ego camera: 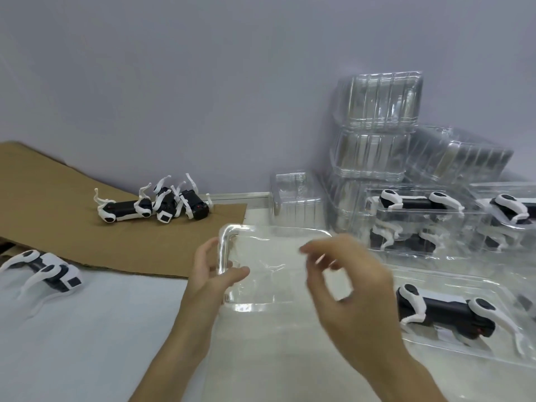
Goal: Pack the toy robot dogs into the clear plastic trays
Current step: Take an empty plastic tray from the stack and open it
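Left hand (214, 271) grasps the clear tray (269, 245) by its left rim: thumb across the near face, fingers wrapped behind the corner. The tray sits at centre frame with that side lifted off the tabletop (87, 329). Right hand (348, 288) is over the tray's right part, fingers curled and motion-blurred. Whether it grips the tray cannot be told.

Just right of the right hand, a packed tray (464, 285) lies flat on the tabletop. One black-and-white toy dog (443, 311) lies on its side in it.

Behind that, filled trays (414, 221) are stacked in layers, dogs visible through the walls. A further filled tray (510, 210) is cut by the right frame edge. Empty trays (377, 105) are piled against the wall (203, 82) at the rear. A small clear tray (293, 195) stands just beyond the held tray's far edge.

To the left, a cardboard sheet (58, 198) overlaps the tabletop, and its near edge runs up to the left hand. A heap of loose dogs (162, 204) lies on the cardboard near the wall. A lone dog (49, 271) lies by the cardboard's near edge at the left frame edge.

Open room: the widest stretch of tabletop is near-left, between the lone dog and the left forearm. The right side is crowded, with trays touching or close-packed.
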The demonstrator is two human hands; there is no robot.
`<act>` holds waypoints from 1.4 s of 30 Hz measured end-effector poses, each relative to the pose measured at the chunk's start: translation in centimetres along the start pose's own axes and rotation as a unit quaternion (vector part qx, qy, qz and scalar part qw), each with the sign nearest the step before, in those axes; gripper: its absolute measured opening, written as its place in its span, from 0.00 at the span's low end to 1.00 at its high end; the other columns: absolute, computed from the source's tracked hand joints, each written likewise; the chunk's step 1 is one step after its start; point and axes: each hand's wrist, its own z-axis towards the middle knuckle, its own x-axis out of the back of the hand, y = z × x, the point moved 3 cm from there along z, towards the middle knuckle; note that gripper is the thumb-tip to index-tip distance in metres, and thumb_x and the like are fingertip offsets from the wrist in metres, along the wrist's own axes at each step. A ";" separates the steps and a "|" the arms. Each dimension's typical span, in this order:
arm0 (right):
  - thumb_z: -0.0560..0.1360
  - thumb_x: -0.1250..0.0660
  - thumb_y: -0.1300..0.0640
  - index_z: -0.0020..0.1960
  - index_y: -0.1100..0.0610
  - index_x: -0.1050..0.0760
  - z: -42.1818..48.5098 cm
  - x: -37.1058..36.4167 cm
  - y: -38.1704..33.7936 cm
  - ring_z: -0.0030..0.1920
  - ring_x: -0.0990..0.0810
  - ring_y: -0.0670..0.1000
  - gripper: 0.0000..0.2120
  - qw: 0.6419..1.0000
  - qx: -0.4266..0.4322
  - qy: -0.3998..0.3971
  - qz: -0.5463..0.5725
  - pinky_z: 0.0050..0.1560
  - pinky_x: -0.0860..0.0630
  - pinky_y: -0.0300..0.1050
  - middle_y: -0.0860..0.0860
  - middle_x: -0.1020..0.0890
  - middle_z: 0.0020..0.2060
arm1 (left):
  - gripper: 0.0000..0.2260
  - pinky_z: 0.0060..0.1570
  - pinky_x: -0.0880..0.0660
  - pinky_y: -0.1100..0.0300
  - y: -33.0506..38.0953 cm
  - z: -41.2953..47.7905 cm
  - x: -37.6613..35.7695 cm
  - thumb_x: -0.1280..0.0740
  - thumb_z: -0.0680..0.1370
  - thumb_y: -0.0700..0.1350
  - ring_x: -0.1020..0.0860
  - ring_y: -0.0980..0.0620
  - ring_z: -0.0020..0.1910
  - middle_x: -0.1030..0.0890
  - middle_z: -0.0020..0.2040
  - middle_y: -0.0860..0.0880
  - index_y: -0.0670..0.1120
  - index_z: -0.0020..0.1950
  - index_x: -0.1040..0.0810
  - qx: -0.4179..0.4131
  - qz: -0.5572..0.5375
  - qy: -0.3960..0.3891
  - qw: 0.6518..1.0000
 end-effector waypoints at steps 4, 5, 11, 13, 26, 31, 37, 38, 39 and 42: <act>0.82 0.44 0.45 0.67 0.43 0.27 -0.7 -5.1 0.6 0.59 0.28 0.44 0.16 0.935 -0.053 -0.317 -0.151 0.56 0.30 0.43 0.38 0.25 0.60 | 0.30 0.44 0.30 0.55 -0.6 0.4 0.1 0.27 0.61 0.50 0.25 0.53 0.43 0.21 0.48 0.53 0.61 0.63 0.26 0.033 0.012 -0.001 0.999; 0.83 0.47 0.43 0.67 0.43 0.27 -0.4 -5.8 1.0 0.60 0.29 0.46 0.17 0.912 -0.088 -0.363 -0.170 0.55 0.31 0.45 0.40 0.25 0.60 | 0.30 0.43 0.29 0.55 -0.8 0.5 0.2 0.28 0.61 0.50 0.26 0.52 0.43 0.21 0.48 0.53 0.60 0.64 0.26 0.039 0.013 0.001 0.999; 0.81 0.41 0.50 0.58 0.56 0.19 2.2 -7.9 1.5 0.51 0.19 0.55 0.16 0.838 -0.177 -0.482 -0.184 0.52 0.21 0.50 0.52 0.20 0.56 | 0.31 0.42 0.29 0.57 -1.4 0.5 0.1 0.29 0.61 0.54 0.26 0.52 0.44 0.22 0.49 0.53 0.60 0.65 0.29 0.067 0.029 0.008 0.997; 0.80 0.39 0.53 0.60 0.55 0.19 2.8 -8.3 1.5 0.38 0.18 0.54 0.14 0.808 -0.200 -0.528 -0.169 0.46 0.19 0.48 0.53 0.19 0.56 | 0.32 0.40 0.31 0.57 -1.3 0.4 -0.1 0.29 0.61 0.54 0.26 0.52 0.42 0.23 0.49 0.53 0.61 0.65 0.31 0.070 0.029 0.017 0.997; 0.70 0.26 0.52 0.50 0.55 0.21 3.3 -7.2 2.4 0.43 0.20 0.52 0.12 0.891 -0.215 -0.336 -0.219 0.32 0.31 0.40 0.49 0.21 0.44 | 0.29 0.42 0.30 0.58 -0.4 -0.4 -0.8 0.27 0.62 0.56 0.23 0.56 0.49 0.23 0.57 0.55 0.60 0.63 0.30 -0.043 0.021 0.086 0.995; 0.70 0.25 0.46 0.54 0.53 0.24 3.5 -6.1 2.6 0.43 0.22 0.50 0.18 0.901 -0.227 -0.310 -0.203 0.32 0.33 0.38 0.47 0.25 0.44 | 0.31 0.47 0.29 0.63 0.0 -1.5 -1.4 0.28 0.66 0.56 0.26 0.60 0.49 0.27 0.60 0.53 0.58 0.67 0.35 -0.136 0.053 0.121 0.982; 0.68 0.25 0.56 0.47 0.59 0.21 3.5 -6.4 3.0 0.43 0.19 0.53 0.11 0.878 -0.252 -0.337 -0.228 0.35 0.25 0.42 0.52 0.19 0.42 | 0.33 0.42 0.33 0.79 -0.2 -2.3 -2.5 0.29 0.67 0.54 0.28 0.63 0.45 0.31 0.59 0.52 0.54 0.69 0.38 -0.161 0.081 0.128 0.975; 0.68 0.26 0.58 0.46 0.60 0.21 3.7 -6.4 3.2 0.43 0.18 0.54 0.09 0.875 -0.258 -0.339 -0.229 0.38 0.23 0.43 0.53 0.18 0.42 | 0.34 0.42 0.33 0.79 -0.2 -2.2 -2.4 0.29 0.67 0.55 0.28 0.61 0.45 0.31 0.59 0.53 0.53 0.70 0.37 -0.164 0.087 0.131 0.974; 0.67 0.26 0.59 0.45 0.60 0.21 3.9 -6.4 3.4 0.44 0.18 0.54 0.08 0.874 -0.262 -0.339 -0.229 0.39 0.22 0.44 0.53 0.17 0.42 | 0.34 0.42 0.33 0.79 -0.2 -2.2 -2.4 0.29 0.67 0.55 0.28 0.61 0.46 0.31 0.60 0.54 0.54 0.70 0.37 -0.163 0.090 0.130 0.974; 0.69 0.25 0.55 0.50 0.59 0.20 4.2 -6.4 3.4 0.44 0.20 0.52 0.12 0.875 -0.258 -0.339 -0.229 0.33 0.29 0.40 0.51 0.19 0.45 | 0.32 0.43 0.31 0.72 -0.5 -1.5 -2.2 0.29 0.66 0.57 0.26 0.62 0.48 0.30 0.63 0.54 0.58 0.67 0.38 -0.117 0.082 0.109 0.984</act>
